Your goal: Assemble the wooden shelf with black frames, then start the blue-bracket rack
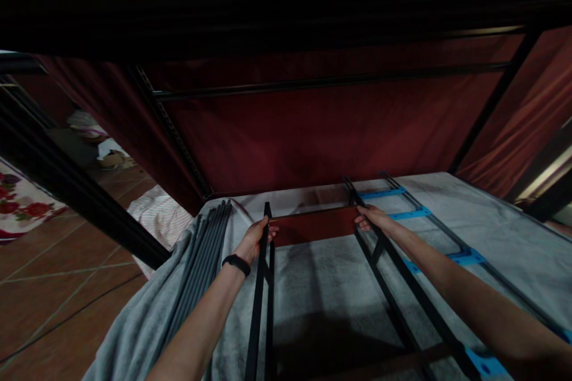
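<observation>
A black metal frame lies on a grey cloth (pixel 313 286), with a dark red fabric panel (pixel 315 225) stretched across its far end. My left hand (pixel 257 238) is closed round the frame's left rail (pixel 258 303) at the panel's left end; a black band sits on that wrist. My right hand (pixel 372 218) grips the right rail (pixel 402 286) at the panel's right end. Both arms reach forward from the bottom of the view.
A bundle of dark rods (pixel 201 256) lies on the cloth's left side. A second rail with blue connectors (pixel 415 213) runs along the right. Dark red fabric walls (pixel 322 131) on black poles enclose the back. Tiled floor (pixel 53 286) spreads left.
</observation>
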A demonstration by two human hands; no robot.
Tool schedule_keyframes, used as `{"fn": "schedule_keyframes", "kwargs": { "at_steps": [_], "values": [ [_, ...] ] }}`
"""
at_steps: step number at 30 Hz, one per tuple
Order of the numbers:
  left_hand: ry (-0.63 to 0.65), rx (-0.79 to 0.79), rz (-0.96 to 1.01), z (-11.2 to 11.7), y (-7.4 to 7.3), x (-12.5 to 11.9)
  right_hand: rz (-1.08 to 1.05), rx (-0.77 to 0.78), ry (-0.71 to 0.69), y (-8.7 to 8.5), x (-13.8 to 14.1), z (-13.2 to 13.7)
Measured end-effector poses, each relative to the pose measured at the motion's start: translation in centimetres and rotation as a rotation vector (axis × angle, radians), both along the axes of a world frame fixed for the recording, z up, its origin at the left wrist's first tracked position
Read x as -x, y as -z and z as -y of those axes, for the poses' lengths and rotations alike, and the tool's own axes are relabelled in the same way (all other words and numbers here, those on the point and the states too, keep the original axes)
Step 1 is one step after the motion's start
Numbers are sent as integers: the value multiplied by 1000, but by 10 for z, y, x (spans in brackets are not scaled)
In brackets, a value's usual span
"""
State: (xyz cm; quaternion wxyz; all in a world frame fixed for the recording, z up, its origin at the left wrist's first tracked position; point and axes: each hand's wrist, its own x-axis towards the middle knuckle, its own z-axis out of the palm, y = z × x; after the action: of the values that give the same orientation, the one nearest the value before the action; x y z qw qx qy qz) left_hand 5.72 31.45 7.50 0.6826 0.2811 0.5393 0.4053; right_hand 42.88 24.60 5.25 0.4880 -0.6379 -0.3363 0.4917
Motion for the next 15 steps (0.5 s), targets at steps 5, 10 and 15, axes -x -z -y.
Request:
{"fn": "schedule_keyframes", "kwargs": {
  "at_steps": [5, 10, 15],
  "values": [
    [1, -92, -62, 3, -8, -1, 20, -44, 19, -12, 4, 3],
    [22, -186, -79, 24, -44, 5, -2, -95, 3, -44, 9, 24],
    [40, -362, -90, 52, -112, 11, -49, -256, -8, -109, 10, 50]
  ]
}}
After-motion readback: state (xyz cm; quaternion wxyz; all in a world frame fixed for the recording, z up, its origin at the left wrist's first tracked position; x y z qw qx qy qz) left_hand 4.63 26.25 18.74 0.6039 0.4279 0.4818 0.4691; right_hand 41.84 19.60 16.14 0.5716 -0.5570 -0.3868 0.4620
